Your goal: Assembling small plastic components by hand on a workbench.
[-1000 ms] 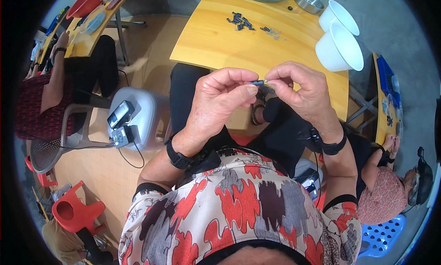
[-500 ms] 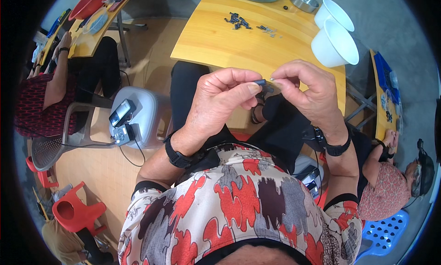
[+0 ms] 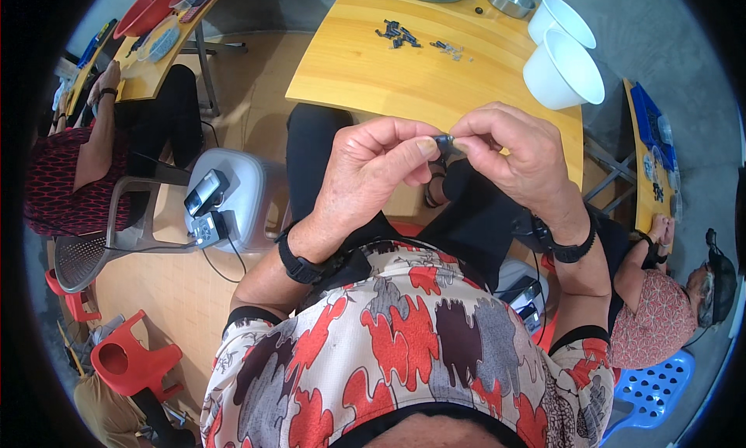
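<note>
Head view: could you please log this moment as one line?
left hand: pinches small dark part | right hand: pinches same part | above lap, before yellow table | loose parts on table

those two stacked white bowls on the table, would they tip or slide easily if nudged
Probably they slide rather than tip: the white bowls look wide and low, nested on the smooth yellow table. They seem thin plastic, so likely light. Sitting near the table's corner, a firm push might send them off.
</note>
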### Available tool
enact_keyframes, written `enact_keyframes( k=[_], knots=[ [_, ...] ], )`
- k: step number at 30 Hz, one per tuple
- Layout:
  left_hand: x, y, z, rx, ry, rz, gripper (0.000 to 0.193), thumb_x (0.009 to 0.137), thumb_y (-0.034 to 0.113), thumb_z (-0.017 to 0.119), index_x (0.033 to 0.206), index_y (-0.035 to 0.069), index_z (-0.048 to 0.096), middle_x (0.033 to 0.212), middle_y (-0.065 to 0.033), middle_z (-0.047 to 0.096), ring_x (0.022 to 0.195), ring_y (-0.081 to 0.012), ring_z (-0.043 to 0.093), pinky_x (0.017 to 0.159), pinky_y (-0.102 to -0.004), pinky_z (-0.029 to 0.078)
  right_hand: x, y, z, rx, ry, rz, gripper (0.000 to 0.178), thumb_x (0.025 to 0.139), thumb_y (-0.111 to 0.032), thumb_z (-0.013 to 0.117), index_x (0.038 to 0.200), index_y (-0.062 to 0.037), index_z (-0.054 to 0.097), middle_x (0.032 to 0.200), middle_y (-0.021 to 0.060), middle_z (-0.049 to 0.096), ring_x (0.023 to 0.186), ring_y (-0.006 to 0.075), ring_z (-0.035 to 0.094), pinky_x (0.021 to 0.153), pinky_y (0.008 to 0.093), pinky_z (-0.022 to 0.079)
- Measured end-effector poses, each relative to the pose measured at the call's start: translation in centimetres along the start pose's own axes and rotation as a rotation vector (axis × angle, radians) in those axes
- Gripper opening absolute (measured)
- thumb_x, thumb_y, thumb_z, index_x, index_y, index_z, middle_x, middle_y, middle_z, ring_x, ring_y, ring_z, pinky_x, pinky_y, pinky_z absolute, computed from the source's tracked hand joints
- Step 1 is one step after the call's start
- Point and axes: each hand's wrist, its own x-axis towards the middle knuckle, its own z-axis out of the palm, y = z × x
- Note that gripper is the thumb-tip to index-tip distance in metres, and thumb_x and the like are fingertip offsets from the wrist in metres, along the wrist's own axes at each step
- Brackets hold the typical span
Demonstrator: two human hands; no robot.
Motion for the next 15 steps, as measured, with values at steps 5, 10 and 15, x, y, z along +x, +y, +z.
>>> enact_keyframes(
  k=[5, 10, 15],
  knots=[
    [-0.05, -0.08, -0.18, 0.051, -0.019, -0.015, 0.019, 0.09, 0.015, 0.056, 0.097, -0.001, 0.063, 0.079, -0.0061, 0.065, 0.062, -0.0085, 0.058, 0.056, -0.0212, 0.048, 0.06, 0.35, 0.13, -0.118, 0.001, -0.115, 0.011, 0.072, -0.006, 0.067, 0.08, -0.0068, 0.06, 0.068, 0.0052, 0.059, 0.061, 0.0207, 0.06, 0.052, 0.0295, 0.047],
    [-0.11, -0.31, -0.43, 0.053, -0.034, -0.025, 0.022, 0.091, 0.02, 0.055, 0.094, -0.001, 0.063, 0.077, -0.006, 0.065, 0.06, -0.0087, 0.057, 0.053, -0.0214, 0.048, 0.11, 0.44, 0.38, -0.145, 0.004, -0.151, 0.012, 0.071, -0.006, 0.068, 0.079, -0.0073, 0.059, 0.067, 0.0051, 0.059, 0.06, 0.0208, 0.06, 0.051, 0.0293, 0.047],
    [-0.22, -0.04, -0.31, -0.012, -0.025, -0.066, 0.024, 0.092, 0.02, 0.053, 0.09, -0.002, 0.063, 0.074, -0.0034, 0.063, 0.059, -0.006, 0.055, 0.052, -0.0189, 0.045, 0.17, 0.3, 0.39, -0.133, 0.004, -0.157, 0.012, 0.071, -0.005, 0.067, 0.079, -0.0074, 0.059, 0.067, 0.0052, 0.059, 0.06, 0.0207, 0.06, 0.051, 0.0291, 0.047]
  ],
)
